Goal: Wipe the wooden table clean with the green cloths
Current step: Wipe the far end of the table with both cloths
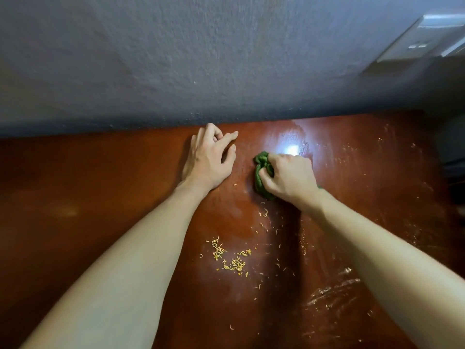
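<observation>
My right hand (289, 176) is curled tight around a bunched-up green cloth (260, 173), fingers dug into the folds and the wad pressed down on the table (100, 187). The cloth shows on the left of the fist, and a small corner peeks out behind the wrist. My left hand (208, 159) lies palm down on the wood just beside it, to the left. It holds nothing: the thumb is apart, the forefinger is stretched towards the wall (201, 59), and the other fingers are loosely bent. Both hands are near the far edge of the table, close to where it meets the wall, and both forearms reach in bare from the bottom of the view.

Between my arms, nearer to me, lies a loose heap of yellow crumbs (226, 256), with stray bits scattered up towards the cloth and off to the right. The wood on the right carries whitish smears (329, 293) and fine specks. A bright glare (292, 149) sits on the surface just beyond my right knuckles. The wall is grey and rough, and a white box (427, 39) is fixed to it at the top right. I cannot tell what the box is.
</observation>
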`<control>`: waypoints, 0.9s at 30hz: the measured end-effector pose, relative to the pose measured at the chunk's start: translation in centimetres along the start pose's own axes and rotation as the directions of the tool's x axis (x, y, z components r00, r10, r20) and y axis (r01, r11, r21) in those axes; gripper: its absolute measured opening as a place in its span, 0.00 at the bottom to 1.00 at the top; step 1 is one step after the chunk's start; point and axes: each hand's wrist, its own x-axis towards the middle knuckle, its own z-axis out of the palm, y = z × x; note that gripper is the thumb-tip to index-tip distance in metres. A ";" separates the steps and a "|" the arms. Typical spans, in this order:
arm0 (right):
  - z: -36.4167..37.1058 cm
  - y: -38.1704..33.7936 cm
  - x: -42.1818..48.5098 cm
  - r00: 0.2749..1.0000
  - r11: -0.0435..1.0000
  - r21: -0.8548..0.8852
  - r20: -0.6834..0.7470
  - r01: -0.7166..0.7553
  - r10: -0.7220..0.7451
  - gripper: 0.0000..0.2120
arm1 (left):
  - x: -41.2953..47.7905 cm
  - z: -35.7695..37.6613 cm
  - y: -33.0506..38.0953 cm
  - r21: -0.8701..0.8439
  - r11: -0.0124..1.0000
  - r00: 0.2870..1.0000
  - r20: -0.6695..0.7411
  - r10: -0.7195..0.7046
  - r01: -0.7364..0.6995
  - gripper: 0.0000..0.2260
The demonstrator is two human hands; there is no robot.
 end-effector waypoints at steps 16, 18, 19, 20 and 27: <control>0.1 -2.6 4.0 0.967 0.946 0.211 -0.016 -0.245 0.254 0.18 | -0.2 -0.1 -0.2 -0.095 0.994 0.997 0.059 -0.052 0.058 0.18; 0.1 -3.9 6.4 0.978 0.953 0.244 -0.055 -0.181 0.200 0.16 | -0.2 -0.2 -0.3 -0.166 0.984 0.997 0.042 -0.061 0.067 0.19; 0.2 -4.8 6.3 0.987 0.964 0.235 -0.064 -0.126 0.144 0.16 | -0.1 -0.3 -0.3 -0.212 0.975 0.998 0.022 -0.061 0.064 0.19; 0.4 -5.4 5.5 0.994 0.973 0.220 -0.065 -0.068 0.084 0.15 | -0.1 -0.4 -0.3 -0.259 0.964 0.998 -0.007 -0.062 0.058 0.19; 1.1 -4.8 -2.0 0.973 0.963 0.136 -0.019 0.231 -0.231 0.12 | 0.2 -0.4 -0.3 -0.243 0.965 0.994 -0.027 -0.108 0.098 0.15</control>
